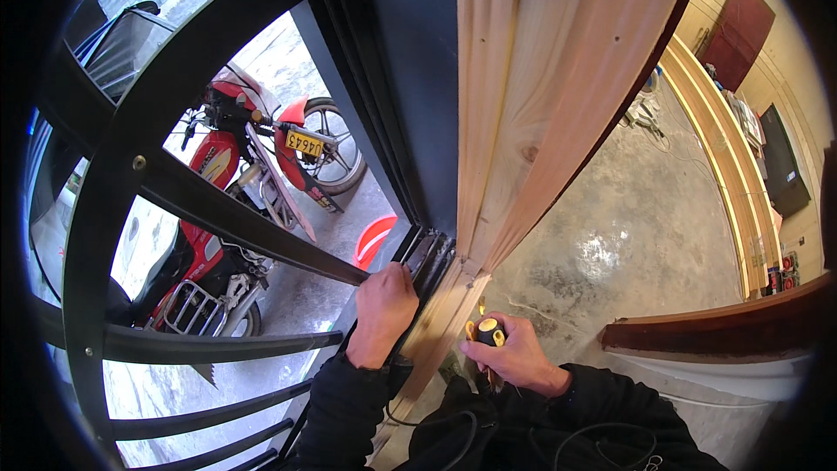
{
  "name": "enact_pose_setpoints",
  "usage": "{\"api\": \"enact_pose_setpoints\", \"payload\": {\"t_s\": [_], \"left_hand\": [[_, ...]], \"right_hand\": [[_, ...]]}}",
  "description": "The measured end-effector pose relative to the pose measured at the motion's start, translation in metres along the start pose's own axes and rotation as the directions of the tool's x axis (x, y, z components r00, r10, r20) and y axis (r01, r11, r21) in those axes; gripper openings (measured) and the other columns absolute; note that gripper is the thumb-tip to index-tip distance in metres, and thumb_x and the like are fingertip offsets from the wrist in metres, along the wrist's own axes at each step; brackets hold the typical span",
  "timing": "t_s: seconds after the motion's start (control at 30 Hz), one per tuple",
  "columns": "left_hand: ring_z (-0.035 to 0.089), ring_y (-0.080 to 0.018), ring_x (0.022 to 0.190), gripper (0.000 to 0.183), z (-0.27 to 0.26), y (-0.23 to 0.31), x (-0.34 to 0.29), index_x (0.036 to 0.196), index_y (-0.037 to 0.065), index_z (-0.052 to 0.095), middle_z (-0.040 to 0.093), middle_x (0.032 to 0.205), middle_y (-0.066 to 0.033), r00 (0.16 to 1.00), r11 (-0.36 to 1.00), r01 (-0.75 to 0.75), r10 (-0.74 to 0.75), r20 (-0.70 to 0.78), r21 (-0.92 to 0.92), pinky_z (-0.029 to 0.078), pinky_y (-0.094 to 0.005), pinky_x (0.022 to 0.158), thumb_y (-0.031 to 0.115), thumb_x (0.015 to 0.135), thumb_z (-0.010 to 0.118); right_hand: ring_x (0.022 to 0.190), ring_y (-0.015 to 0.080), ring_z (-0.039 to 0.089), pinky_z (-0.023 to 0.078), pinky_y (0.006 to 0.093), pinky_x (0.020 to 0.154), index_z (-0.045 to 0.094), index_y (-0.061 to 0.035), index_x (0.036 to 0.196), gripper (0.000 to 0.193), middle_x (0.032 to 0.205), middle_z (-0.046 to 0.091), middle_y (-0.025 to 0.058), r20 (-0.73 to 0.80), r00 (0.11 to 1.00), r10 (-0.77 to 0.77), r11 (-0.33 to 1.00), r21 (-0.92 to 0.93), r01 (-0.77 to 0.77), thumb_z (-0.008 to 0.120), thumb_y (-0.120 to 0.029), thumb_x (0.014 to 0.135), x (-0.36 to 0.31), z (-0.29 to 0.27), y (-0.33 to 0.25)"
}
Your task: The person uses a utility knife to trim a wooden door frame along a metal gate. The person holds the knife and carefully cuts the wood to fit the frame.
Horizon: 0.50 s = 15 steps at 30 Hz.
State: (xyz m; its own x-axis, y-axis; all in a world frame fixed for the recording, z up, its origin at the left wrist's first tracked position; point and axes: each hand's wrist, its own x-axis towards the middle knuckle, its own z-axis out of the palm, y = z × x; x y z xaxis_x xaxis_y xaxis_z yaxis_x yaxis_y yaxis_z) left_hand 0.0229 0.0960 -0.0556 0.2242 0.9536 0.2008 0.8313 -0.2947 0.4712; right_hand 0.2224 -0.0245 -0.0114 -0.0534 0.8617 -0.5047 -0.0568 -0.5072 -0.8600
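Note:
My left hand (384, 316) is closed, its fingertips pressed down at the lower corner of a black metal window frame (427, 249). Whatever those fingers pinch is hidden. Beside it, my right hand (516, 354) grips a tool with a rounded yellow-and-black handle (491, 331), seen end-on. Its shaft does not show clearly, so its exact kind cannot be told. A pale wooden casing (540, 105) runs along the black frame, and a wooden sill piece (440, 318) lies between my two hands.
Black curved bars (253, 218) cross the opening on the left. Beyond them a red motorcycle (218, 161) stands on concrete near an orange-red object (375, 240). On the right are long wooden boards (724, 166), a dark reddish-brown curved edge (715, 331) and a black panel (783, 161).

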Motion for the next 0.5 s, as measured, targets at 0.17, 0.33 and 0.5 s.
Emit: {"api": "enact_pose_setpoints", "payload": {"t_s": [0.17,0.33,0.5], "left_hand": [[0.063,-0.0488,0.072,0.026,-0.0024,0.0008,-0.0015,0.078,0.002,0.057,0.063,0.072,-0.0251,1.000,1.000,0.008,-0.008,0.004,-0.004,0.049,-0.0592,0.064,0.017,0.100,0.060],[0.064,-0.0480,0.072,0.026,-0.0041,0.0002,-0.0044,0.079,0.003,0.057,0.063,0.072,-0.0244,1.000,1.000,0.007,-0.007,-0.016,-0.006,0.049,-0.0587,0.064,0.018,0.100,0.060],[0.064,-0.0478,0.071,0.026,-0.0042,-0.0012,-0.0068,0.079,0.003,0.057,0.063,0.072,-0.0245,1.000,1.000,0.020,-0.020,-0.016,-0.002,0.049,-0.0582,0.063,0.017,0.100,0.060]], "right_hand": [[0.059,0.0068,0.062,0.049,0.0250,0.052,0.068,0.0008,0.103,0.028,0.070,0.065,0.0008,-0.019,1.000,-0.018,1.000,-0.009,0.018,0.082,-0.019,0.089,0.0015,0.0018,0.0027],[0.059,0.0060,0.062,0.049,0.0248,0.052,0.069,0.0013,0.104,0.030,0.069,0.066,0.0012,-0.009,1.000,-0.007,1.000,-0.008,0.007,0.082,-0.022,0.089,0.0011,0.0011,0.0045],[0.060,0.0056,0.062,0.050,0.0245,0.053,0.070,0.0013,0.103,0.030,0.071,0.067,0.0008,-0.015,1.000,-0.014,1.000,-0.018,0.014,0.082,-0.022,0.088,0.0028,0.0037,0.0058]]}}
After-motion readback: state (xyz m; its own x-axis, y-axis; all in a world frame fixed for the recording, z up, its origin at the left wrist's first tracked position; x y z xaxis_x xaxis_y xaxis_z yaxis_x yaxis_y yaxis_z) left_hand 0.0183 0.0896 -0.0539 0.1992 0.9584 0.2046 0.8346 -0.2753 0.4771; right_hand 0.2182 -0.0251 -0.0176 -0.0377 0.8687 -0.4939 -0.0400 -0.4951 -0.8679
